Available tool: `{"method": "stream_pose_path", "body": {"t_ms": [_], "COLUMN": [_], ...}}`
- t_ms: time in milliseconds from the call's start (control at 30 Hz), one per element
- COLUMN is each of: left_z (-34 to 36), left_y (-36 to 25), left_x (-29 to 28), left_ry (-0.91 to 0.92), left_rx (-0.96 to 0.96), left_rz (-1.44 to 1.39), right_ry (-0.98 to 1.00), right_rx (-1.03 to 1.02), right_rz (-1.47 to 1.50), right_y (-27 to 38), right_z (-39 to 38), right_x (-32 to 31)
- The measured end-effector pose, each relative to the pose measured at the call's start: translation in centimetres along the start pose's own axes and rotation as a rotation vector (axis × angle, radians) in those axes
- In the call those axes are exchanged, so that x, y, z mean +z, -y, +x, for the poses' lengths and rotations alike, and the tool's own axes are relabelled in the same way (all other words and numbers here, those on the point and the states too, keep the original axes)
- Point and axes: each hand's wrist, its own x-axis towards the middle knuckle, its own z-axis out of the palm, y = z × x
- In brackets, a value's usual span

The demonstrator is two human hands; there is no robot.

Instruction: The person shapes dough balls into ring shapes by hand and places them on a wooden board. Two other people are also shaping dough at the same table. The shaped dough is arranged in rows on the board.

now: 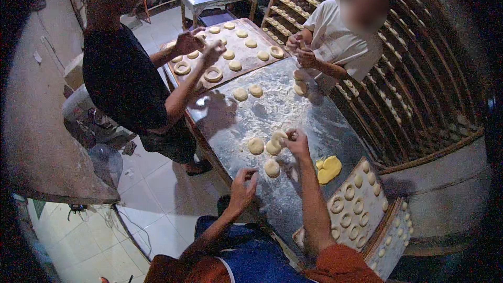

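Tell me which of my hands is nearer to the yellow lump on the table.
Your right hand. It is at a dough piece, just left of and beyond the yellow lump. Your left hand is farther off to the left, beside a dough round.

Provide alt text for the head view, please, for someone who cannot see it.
The person's right hand touches a dough piece at a floury table; the left hand hovers nearby. One co-worker is at the left, another at upper right, near a tray of dough rounds and rings.
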Motion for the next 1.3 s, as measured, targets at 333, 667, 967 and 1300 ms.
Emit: {"method": "stream_pose_path", "body": {"t_ms": [333,667,967,1300], "left_z": [4.6,2.3,1.2,-3.2], "left_y": [0.4,-0.5,0.3,-0.8], "left_x": [6.3,8.6,13.2,21.1], "left_ry": [0.367,0.395,0.59,0.299], "left_rx": [-0.149,-0.403,-0.376,0.066], "left_rz": [-0.416,-0.63,-0.926,-0.419], "right_ry": [-0.143,0.095,-0.378,-0.376], "right_rx": [0.011,-0.002,-0.055,0.181], "right_rz": [-0.014,0.171,-0.206,0.435], "right_y": [4.5,4.7,-4.3,-2.6], "right_z": [-11.8,-14.7,-15.8,-19.0], "right_x": [-0.3,-3.2,-5.7,-9.1]}}
